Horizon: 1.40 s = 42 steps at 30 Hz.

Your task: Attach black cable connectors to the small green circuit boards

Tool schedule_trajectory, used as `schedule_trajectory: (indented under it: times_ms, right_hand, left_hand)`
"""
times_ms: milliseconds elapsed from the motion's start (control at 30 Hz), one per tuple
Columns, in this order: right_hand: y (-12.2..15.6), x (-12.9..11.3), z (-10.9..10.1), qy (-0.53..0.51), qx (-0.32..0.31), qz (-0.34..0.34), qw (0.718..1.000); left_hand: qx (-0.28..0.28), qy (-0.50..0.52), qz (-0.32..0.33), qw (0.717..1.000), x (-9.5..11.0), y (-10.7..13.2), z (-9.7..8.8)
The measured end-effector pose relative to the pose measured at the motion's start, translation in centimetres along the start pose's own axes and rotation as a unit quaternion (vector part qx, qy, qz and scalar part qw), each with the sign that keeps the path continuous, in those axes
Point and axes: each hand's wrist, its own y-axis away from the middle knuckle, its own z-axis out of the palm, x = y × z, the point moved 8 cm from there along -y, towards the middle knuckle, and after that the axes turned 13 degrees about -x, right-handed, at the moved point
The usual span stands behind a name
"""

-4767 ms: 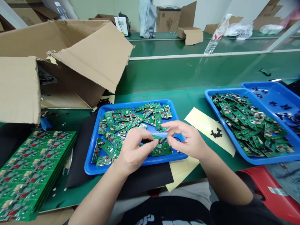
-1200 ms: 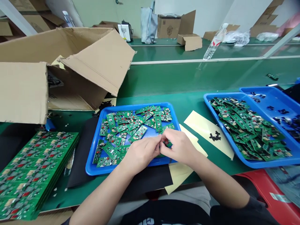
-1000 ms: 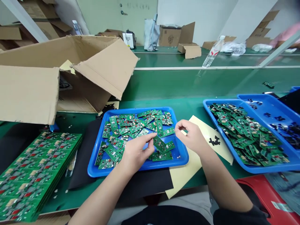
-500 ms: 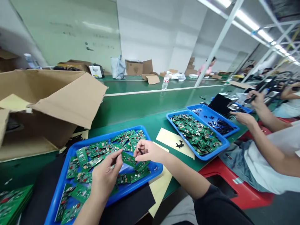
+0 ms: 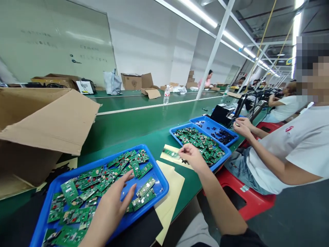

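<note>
My left hand (image 5: 113, 206) lies open with spread fingers on the loose small green circuit boards in the near blue tray (image 5: 102, 164). It holds nothing. My right hand (image 5: 191, 158) reaches right over a pale yellow sheet (image 5: 168, 158), its fingers pinched on one small green circuit board (image 5: 171, 153). A few black parts (image 5: 184, 161) lie on the sheet under that hand. Just beyond it stands a second blue tray (image 5: 226, 155) heaped with green boards (image 5: 203, 140).
An open cardboard box (image 5: 51, 116) fills the left side. A third blue tray (image 5: 205, 119) holds black parts. A co-worker in a white shirt (image 5: 295, 144) sits on a red stool (image 5: 246, 199) at my right. A water bottle (image 5: 166, 95) stands on the far green belt.
The view has swung up and to the right. My right hand carried a board from over the near tray out to the yellow sheet. My left hand let go and dropped flat onto the tray.
</note>
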Motion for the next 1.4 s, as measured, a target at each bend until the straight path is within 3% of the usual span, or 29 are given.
schedule_trajectory:
  times_ms: [133, 233, 367, 500, 567, 633, 733, 833, 900, 967, 1067, 1167, 1400]
  right_hand:
    - [-0.5, 1.1, -10.1, 0.101, 0.205, 0.030, 0.973]
    - [-1.4, 2.0, -14.7, 0.170, 0.291, 0.072, 0.939]
    - [-2.7, 2.7, -16.6, 0.243, 0.303, 0.119, 0.914]
    - [-2.9, 1.4, -16.1, 0.300, 0.272, 0.119, 0.907]
    - [-3.0, 0.1, -14.3, 0.321, 0.239, 0.091, 0.912]
    - [-3.5, -1.0, -10.7, 0.331, 0.164, 0.045, 0.928]
    - [-4.3, -1.8, -1.9, 0.316, -0.022, -0.031, 0.948]
    - [-4.1, -1.9, 7.4, 0.302, -0.187, -0.074, 0.932]
    - [-4.1, -1.9, 12.1, 0.306, -0.250, -0.091, 0.914]
    - [-4.4, -1.9, 15.2, 0.318, -0.278, -0.103, 0.901]
    - [-5.2, -1.7, 17.8, 0.331, -0.299, -0.119, 0.887]
    - [-5.6, -1.4, 19.1, 0.335, -0.312, -0.139, 0.878]
    - [-5.5, -0.7, 19.1, 0.308, -0.304, -0.159, 0.887]
  left_hand:
    - [-0.018, -0.037, 0.024, 0.999, 0.3, -0.2, 0.6]
    - [-0.032, -0.051, 0.023, 0.998, 0.3, -0.3, 0.9]
    - [-0.034, -0.064, 0.017, 0.997, 0.1, -0.2, 1.0]
    - [-0.020, -0.079, 0.015, 0.997, 0.1, 0.1, 0.7]
    - [-0.012, -0.084, 0.008, 0.996, 0.1, 0.2, 0.6]
    - [-0.004, -0.081, 0.001, 0.997, 0.2, 0.3, 0.4]
    - [0.015, -0.063, -0.006, 0.998, 0.3, 0.5, 0.1]
    - [0.033, -0.060, -0.031, 0.997, -0.1, 0.8, -0.3]
    - [0.041, -0.063, -0.053, 0.996, -0.5, 0.9, -0.6]
    - [0.045, -0.062, -0.067, 0.995, -0.8, 1.0, -0.8]
    - [0.050, -0.057, -0.076, 0.994, -1.1, 1.1, -0.9]
    - [0.056, -0.048, -0.075, 0.994, -1.1, 1.2, -0.9]
    - [0.050, -0.018, -0.069, 0.996, -0.9, 1.1, -0.4]
